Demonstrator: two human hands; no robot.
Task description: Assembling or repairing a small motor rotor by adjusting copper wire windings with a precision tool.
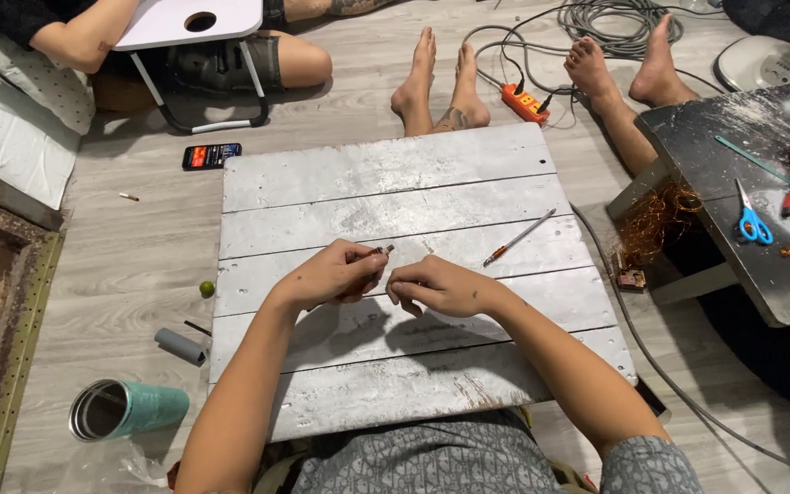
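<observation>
We saw the left hand (333,273) curled around a slim, dark, pen-like tool (375,261), its fingers closed on the shaft so that only the tip poked out past the thumb, pointing up and to the right. The right hand (439,285) sat just beside it, fingers bent inward and pinched together; it may have held something very small, but the view was too coarse for us to tell. Both hands rested over the middle of the worktop (395,174), a low board of flat planks coated in worn, scratched silver-grey paint, with dark seams between the planks. A thin pencil-like stick (518,238) with an orange end lay slanted on the planks, near the right hand but apart from it. On the pale wood-grain floor to the left, a teal metal tumbler (125,410) lay on its side with its shiny open mouth toward us, a short grey tube (180,347) near it and a small green round thing (207,289) just beside the worktop's edge. A dark phone (211,155) with a lit screen lay beyond the far left corner. To the right, blue-handled scissors (752,220) rested on a second, dark and dusty board, with tangled copper wire (656,220) bunched at its edge. An orange power strip (525,102) with dark cables lay between other people's bare feet.
</observation>
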